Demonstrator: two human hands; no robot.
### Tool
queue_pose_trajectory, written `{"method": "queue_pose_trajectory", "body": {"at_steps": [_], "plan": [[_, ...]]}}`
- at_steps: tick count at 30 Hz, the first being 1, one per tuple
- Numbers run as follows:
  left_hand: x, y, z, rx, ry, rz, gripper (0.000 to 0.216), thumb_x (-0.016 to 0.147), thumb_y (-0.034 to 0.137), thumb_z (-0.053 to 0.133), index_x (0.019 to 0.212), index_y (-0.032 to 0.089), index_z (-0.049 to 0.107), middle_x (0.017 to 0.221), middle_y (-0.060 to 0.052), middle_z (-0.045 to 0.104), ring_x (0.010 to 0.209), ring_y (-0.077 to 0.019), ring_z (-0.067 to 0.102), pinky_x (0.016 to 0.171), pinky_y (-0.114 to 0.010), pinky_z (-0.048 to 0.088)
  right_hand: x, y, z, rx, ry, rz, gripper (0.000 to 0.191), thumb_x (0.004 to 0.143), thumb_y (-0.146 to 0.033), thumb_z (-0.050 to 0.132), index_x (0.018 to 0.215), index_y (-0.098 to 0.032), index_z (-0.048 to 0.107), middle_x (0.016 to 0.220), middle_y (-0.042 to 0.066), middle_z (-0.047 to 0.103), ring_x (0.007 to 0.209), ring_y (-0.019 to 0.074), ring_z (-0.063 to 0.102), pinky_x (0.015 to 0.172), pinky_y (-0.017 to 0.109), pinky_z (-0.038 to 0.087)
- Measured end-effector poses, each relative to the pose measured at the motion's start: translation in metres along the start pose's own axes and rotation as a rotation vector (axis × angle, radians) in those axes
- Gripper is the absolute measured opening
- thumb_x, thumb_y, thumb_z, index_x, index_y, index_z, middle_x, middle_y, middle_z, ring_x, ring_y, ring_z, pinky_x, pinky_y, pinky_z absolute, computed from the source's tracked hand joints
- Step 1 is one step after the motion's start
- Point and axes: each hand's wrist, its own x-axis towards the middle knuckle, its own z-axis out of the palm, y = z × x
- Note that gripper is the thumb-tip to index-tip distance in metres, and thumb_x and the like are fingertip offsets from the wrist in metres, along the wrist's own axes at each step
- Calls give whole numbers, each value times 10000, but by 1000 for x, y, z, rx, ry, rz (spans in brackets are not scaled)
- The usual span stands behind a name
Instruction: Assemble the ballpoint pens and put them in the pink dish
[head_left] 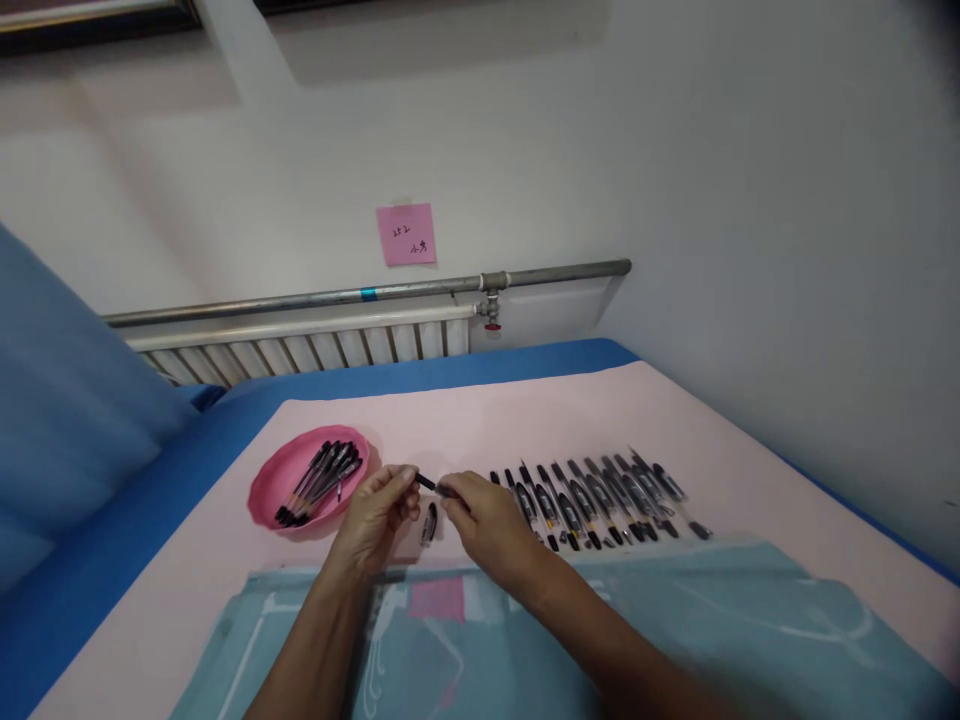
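Note:
Between my two hands is a black pen, held almost level above the pink cloth. My left hand pinches its left end with thumb and fingertips. The fingers of my right hand close round its other end and hide part of it. Just below, a loose pen cap lies on the cloth. To the left stands a pink bowl with several black-capped pens in it. Right of my right hand, pen parts such as caps, barrels and small pieces lie in slanted rows.
A pink cloth covers the blue table surface. Nearest me lies a teal patterned cloth. Behind the table are a radiator, a metal pipe and a valve. A blue curtain hangs at the left.

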Motion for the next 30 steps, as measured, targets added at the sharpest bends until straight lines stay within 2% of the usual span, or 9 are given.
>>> {"method": "queue_pose_trajectory", "body": {"at_steps": [5, 11, 15, 18, 20, 23, 27, 30], "plan": [[2, -2, -2, -59, 11, 7, 214, 621, 266, 717, 721, 128, 590, 531, 36, 544, 462, -53, 486, 457, -169, 380, -2, 1, 0, -118, 7, -27, 227, 851, -173, 420, 1028, -200, 560, 862, 43, 565, 811, 145, 539, 726, 243, 384], [2, -6, 1, -61, 2, 33, 210, 626, 281, 712, 702, 129, 589, 535, 34, 547, 461, -51, 480, 463, -171, 380, -4, -4, 1, -215, 97, -59, 115, 836, -139, 409, 823, -164, 521, 820, 53, 546, 752, 154, 521, 681, 253, 386], [1, -8, 4, -54, 25, 46, 214, 620, 286, 714, 672, 129, 578, 520, 30, 546, 458, -55, 479, 466, -174, 378, -6, -4, 4, -283, 119, -95, 129, 844, -144, 383, 797, -170, 500, 799, 51, 536, 709, 152, 509, 651, 255, 374], [1, -8, 6, -59, 16, 46, 216, 619, 290, 712, 689, 131, 585, 523, 28, 551, 464, -60, 485, 472, -181, 386, -5, -3, 5, -147, 124, -63, 104, 813, -128, 418, 777, -171, 505, 781, 41, 553, 704, 139, 512, 646, 243, 374], [0, -8, 6, -60, 1, 49, 209, 633, 295, 702, 704, 135, 588, 521, 31, 548, 465, -62, 484, 473, -183, 386, -2, -4, 3, -2, 119, 12, 81, 773, -122, 464, 740, -176, 515, 726, 19, 559, 674, 127, 510, 618, 230, 373], [-1, -7, 5, -49, -12, 63, 194, 647, 290, 691, 708, 136, 591, 517, 35, 542, 464, -63, 483, 476, -185, 383, 1, -8, 0, 261, 75, 199, 52, 730, -159, 509, 684, -179, 522, 606, -22, 525, 559, 100, 475, 526, 210, 357], [-2, -5, 4, -19, -9, 74, 198, 651, 305, 686, 711, 138, 597, 508, 35, 538, 458, -66, 481, 475, -189, 368, 3, -10, -1, 647, -76, 453, 48, 723, -227, 497, 704, -183, 504, 459, -77, 424, 380, 59, 353, 376, 179, 265], [-1, -5, 2, -8, -12, 74, 211, 649, 313, 686, 728, 134, 608, 515, 33, 535, 464, -69, 480, 481, -192, 365, 3, -9, 0, 803, -130, 554, 55, 714, -235, 489, 731, -183, 494, 396, -104, 371, 309, 40, 273, 318, 160, 187]]}}
